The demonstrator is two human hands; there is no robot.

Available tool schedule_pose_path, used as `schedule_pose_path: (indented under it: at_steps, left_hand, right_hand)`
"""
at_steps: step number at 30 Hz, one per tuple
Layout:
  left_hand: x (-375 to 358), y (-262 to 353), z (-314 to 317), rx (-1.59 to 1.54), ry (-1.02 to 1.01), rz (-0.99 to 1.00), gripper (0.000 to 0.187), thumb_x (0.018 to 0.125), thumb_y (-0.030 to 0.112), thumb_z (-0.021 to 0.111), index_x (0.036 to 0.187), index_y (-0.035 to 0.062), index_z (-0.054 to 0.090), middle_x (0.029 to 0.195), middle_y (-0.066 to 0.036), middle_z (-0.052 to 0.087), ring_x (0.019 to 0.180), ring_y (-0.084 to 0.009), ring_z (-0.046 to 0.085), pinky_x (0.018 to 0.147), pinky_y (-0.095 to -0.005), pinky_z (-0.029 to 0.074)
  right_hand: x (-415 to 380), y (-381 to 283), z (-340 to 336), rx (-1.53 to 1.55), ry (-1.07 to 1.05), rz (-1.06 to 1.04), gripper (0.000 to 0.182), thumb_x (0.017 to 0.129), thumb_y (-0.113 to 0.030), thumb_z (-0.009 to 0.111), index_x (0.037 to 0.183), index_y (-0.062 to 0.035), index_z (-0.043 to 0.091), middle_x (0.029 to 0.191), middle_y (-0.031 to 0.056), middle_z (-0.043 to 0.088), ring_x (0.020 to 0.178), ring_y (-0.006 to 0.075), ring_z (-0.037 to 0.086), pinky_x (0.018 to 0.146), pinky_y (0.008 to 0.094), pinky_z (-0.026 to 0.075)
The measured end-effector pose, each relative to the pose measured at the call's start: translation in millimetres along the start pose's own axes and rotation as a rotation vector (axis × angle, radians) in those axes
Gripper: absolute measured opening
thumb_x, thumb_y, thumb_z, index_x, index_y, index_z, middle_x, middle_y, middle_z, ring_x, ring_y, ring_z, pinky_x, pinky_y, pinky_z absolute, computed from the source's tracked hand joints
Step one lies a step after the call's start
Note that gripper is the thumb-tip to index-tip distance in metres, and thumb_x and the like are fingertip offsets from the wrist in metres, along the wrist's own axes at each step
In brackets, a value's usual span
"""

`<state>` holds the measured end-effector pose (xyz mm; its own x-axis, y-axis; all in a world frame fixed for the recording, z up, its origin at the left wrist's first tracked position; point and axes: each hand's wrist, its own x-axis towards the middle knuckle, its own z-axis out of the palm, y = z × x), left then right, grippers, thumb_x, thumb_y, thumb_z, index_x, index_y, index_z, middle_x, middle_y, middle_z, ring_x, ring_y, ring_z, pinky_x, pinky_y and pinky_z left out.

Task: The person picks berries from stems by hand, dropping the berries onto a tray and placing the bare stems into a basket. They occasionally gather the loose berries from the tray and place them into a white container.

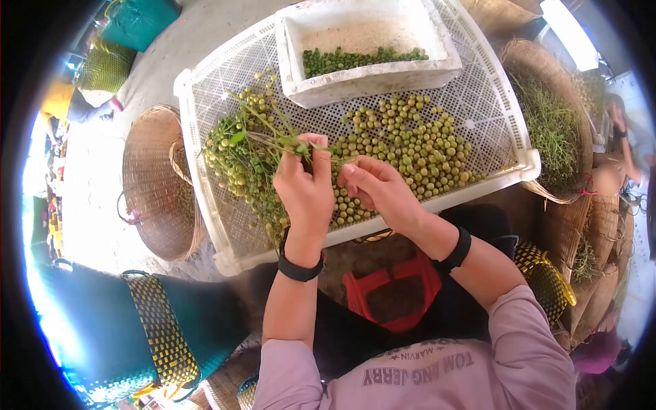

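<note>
My left hand point(305, 184) is closed on a bunch of green stems point(263, 137) above a white perforated tray point(478, 92). Close beside it on the right, my right hand point(384, 188) is pinched near the stem ends; what its fingertips hold is too small to make out. Round yellow-green fruits point(424, 143) lie loose on the tray beyond my right hand. More fruits still on stems point(236, 164) are heaped at the tray's left. A white foam box point(369, 80) with small dark green fruits point(362, 60) stands at the tray's far side.
A wicker basket point(154, 184) stands left of the tray, another with green stems point(547, 130) at the right. A teal bag point(89, 307) is at the lower left, a red stool point(396, 294) below the tray. Another person's arm point(623, 137) shows at the far right.
</note>
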<state>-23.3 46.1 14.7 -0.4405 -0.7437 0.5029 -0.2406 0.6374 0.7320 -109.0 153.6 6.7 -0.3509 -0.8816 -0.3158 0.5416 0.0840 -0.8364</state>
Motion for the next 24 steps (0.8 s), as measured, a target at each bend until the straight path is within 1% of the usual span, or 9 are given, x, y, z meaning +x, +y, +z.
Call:
schedule_pose_path:
  at_steps: [2,3,5,9,12,14,19,22,24]
  left_hand:
    - [3,-4,-5,-0.248,-0.061,-0.374,0.013,0.09,0.018,0.063,0.092,0.0057,0.062,0.076,-0.003,0.062,0.056,-0.0081,0.052,0.05,-0.0264,0.039]
    - [6,-10,-9,-0.245,-0.059,-0.376,0.013,0.09,0.018,0.063,0.092,0.0057,0.062,0.076,-0.003,0.062,0.056,-0.0081,0.052,0.05,-0.0264,0.039]
    - [13,-21,-17,-0.543,-0.077,-0.604,0.018,0.091,0.025,0.063,0.095,0.0068,0.062,0.081,0.002,0.06,0.061,-0.0067,0.051,0.05,-0.0239,0.037]
    - [20,4,-26,-0.878,-0.082,-0.955,0.02,0.092,0.024,0.061,0.101,0.0072,0.058,0.082,0.003,0.053,0.072,-0.0036,0.05,0.057,-0.0177,0.039]
    - [16,2,-24,-1.107,-0.215,-0.927,0.017,0.092,0.023,0.059,0.101,0.0085,0.056,0.08,0.004,0.05,0.071,-0.0033,0.048,0.055,-0.0155,0.037]
    - [14,4,-21,-1.098,-0.244,-0.907,0.018,0.092,0.025,0.061,0.099,0.0091,0.055,0.08,0.004,0.051,0.071,-0.0024,0.048,0.055,-0.0161,0.038]
    - [9,-2,-14,-1.078,-0.284,-0.857,0.019,0.091,0.027,0.062,0.096,0.0093,0.055,0.081,0.004,0.053,0.071,-0.0025,0.05,0.053,-0.0169,0.04]
    - [10,0,-13,-1.107,-0.257,-0.853,0.019,0.091,0.023,0.062,0.1,0.0069,0.056,0.08,0.003,0.05,0.071,-0.0032,0.048,0.056,-0.0162,0.038]
    - [13,4,-17,-0.987,-0.046,-0.926,0.022,0.09,0.023,0.064,0.101,0.006,0.056,0.084,0.002,0.053,0.074,-0.0038,0.05,0.059,-0.0174,0.04]
  right_hand:
    - [-4,-5,0,-0.053,-0.197,0.008,0.026,0.097,-0.03,0.049,0.092,-0.0061,0.058,0.069,-0.0037,0.048,0.051,0.0017,0.032,0.044,0.0193,0.024]
    - [-7,-11,-1,-0.052,-0.2,0.01,0.026,0.097,-0.03,0.049,0.092,-0.0061,0.058,0.069,-0.0037,0.048,0.051,0.0017,0.032,0.044,0.0193,0.024]
    - [-10,-25,-8,0.102,-0.232,0.06,0.026,0.097,-0.028,0.043,0.093,-0.0065,0.057,0.073,-0.002,0.049,0.052,0.003,0.031,0.046,0.0191,0.025]
    - [1,-32,-32,0.088,-0.095,-0.018,0.023,0.095,-0.027,0.042,0.094,-0.0075,0.055,0.076,-0.0006,0.05,0.052,0.0041,0.032,0.045,0.0186,0.025]
    - [7,-21,-32,0.018,-0.069,0.013,0.023,0.095,-0.027,0.048,0.091,-0.0071,0.058,0.077,-0.0023,0.052,0.053,0.003,0.033,0.044,0.0186,0.025]
    - [7,-17,-27,0.005,-0.108,0.064,0.024,0.093,-0.031,0.055,0.088,-0.008,0.06,0.076,-0.0045,0.053,0.053,0.002,0.035,0.044,0.0188,0.025]
    - [1,-15,-15,0.089,-0.148,0.178,0.026,0.094,-0.034,0.056,0.09,-0.0087,0.06,0.076,-0.0049,0.051,0.055,0.0015,0.035,0.045,0.0182,0.025]
    - [0,-12,-18,0.127,-0.281,0.103,0.023,0.094,-0.031,0.056,0.094,-0.0087,0.06,0.077,-0.0045,0.051,0.056,0.0017,0.036,0.046,0.0179,0.026]
    - [-1,-12,-15,0.233,-0.162,0.064,0.019,0.095,-0.027,0.054,0.096,-0.008,0.059,0.076,-0.0026,0.051,0.056,0.0023,0.037,0.046,0.0179,0.027]
